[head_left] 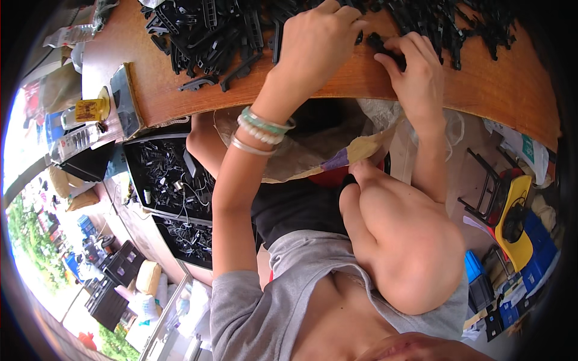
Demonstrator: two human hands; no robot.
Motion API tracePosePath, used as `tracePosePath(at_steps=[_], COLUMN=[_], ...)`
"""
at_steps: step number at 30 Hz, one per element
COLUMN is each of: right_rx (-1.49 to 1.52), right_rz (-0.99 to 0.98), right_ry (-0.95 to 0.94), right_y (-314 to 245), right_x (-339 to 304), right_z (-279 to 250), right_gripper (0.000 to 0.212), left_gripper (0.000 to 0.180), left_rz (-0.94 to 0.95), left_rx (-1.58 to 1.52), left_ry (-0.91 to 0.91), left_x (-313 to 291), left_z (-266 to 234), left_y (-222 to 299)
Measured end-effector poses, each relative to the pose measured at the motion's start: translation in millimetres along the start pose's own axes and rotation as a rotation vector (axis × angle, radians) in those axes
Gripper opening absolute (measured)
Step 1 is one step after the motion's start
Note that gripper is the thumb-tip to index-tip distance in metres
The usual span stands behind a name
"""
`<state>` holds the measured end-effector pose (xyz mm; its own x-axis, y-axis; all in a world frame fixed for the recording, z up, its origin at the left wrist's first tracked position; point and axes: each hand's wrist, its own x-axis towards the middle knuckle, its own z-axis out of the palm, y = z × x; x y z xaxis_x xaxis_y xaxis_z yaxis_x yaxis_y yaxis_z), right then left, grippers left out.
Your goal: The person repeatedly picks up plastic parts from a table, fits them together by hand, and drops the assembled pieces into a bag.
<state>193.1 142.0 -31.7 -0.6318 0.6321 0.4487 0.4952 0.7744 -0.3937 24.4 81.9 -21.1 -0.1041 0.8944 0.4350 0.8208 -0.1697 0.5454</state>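
Note:
My left hand (pixel 319 39), bracelets on its wrist, is over the wooden table (pixel 241 90) beside a heap of black plastic parts (pixel 208 30). Its fingers are curled together, and what they hold, if anything, is hidden behind the hand. A bit of black shows just by its fingertips. My right hand (pixel 418 72) is closed in a pinch between thumb and fingers on a small black plastic part (pixel 379 43), held close above the tabletop. More black parts (pixel 430 24) lie heaped beyond my right hand. Two loose parts (pixel 241 71) lie close to the table's near edge.
An open plastic-lined bag (pixel 355 150) hangs below the table edge over my lap. Black crates (pixel 158 141) full of dark parts stand on the left. A yellow-topped stool (pixel 515 222) is at right. A yellow-labelled jar (pixel 89 110) stands left of the table.

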Motion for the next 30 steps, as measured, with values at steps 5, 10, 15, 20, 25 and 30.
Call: tracePosePath(at_steps=[5,10,15,20,25,30], right_rx=[0.016,0.846,1.135,0.982,1.198,1.193], right_rz=[-0.016,0.252,0.172,0.211,0.239,0.213], right_ry=[0.045,0.093,-0.064,0.023,0.155,0.135], right_y=[-1,-8,-10,-20,-25,-26], right_x=[-1,-6,-11,-20,-28,-30], right_z=[0,-22,-26,-23,-11,-12], right_gripper=[0.020,0.028,0.019,0.013,0.013,0.014], left_gripper=[0.021,0.012,0.029,0.032,0.030,0.030], left_rz=[-0.171,-0.426,-0.646,-0.465,-0.155,-0.152], left_rx=[0.257,-0.407,-1.119,-0.902,-0.483,-0.367], left_ry=[-0.007,-0.046,-0.293,-0.171,-0.048,-0.015], left_x=[8,-12,-26,-44,-46,-45], left_z=[6,-9,-31,-26,-27,-30], left_y=[13,27,32,40,49,54])
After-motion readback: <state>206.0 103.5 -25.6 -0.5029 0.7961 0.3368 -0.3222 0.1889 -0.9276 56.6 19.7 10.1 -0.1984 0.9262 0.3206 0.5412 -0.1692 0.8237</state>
